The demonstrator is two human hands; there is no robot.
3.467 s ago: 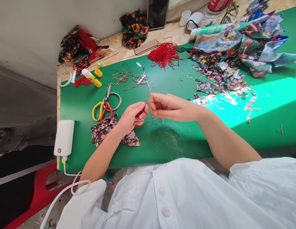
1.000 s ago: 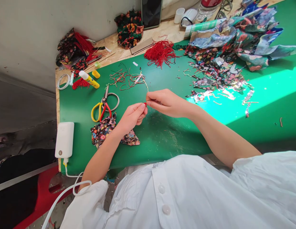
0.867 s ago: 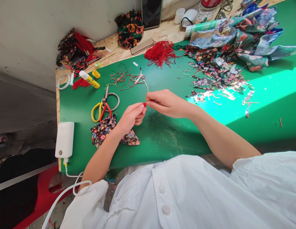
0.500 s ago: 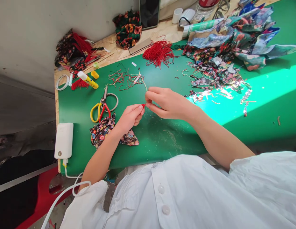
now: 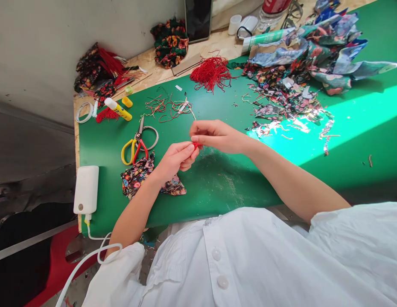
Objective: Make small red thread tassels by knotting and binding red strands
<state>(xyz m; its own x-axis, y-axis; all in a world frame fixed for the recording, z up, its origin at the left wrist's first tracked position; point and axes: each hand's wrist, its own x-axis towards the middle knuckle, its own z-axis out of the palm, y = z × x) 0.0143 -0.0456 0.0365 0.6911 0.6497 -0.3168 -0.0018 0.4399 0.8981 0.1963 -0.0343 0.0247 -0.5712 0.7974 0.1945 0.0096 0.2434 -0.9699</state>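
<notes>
My left hand (image 5: 179,160) is closed, with thumb and fingers pinching a small bit of red yarn (image 5: 196,146). Only a little of the red shows at the fingertips. My right hand (image 5: 219,135) meets it from the other side, its thumb and fingers pressed together on the same red yarn. Below my left wrist lies a piece of floral fabric (image 5: 134,178). Scissors (image 5: 137,145) with one yellow and one red handle rest to the left, over a grey ring (image 5: 156,135). Behind my hands are loose thread scraps (image 5: 162,106).
A heap of red yarn (image 5: 211,73) lies at the back of the green table (image 5: 198,200). Fabric scraps (image 5: 275,91) spread on the right. A glue stick (image 5: 118,109), a white power bank (image 5: 86,189) with cable and a leaning phone (image 5: 198,19) are around the left and back.
My right hand has closed in on my left fingertips, its fingers now pinched at the red yarn. My left hand has shifted slightly right. More red shows between the hands.
</notes>
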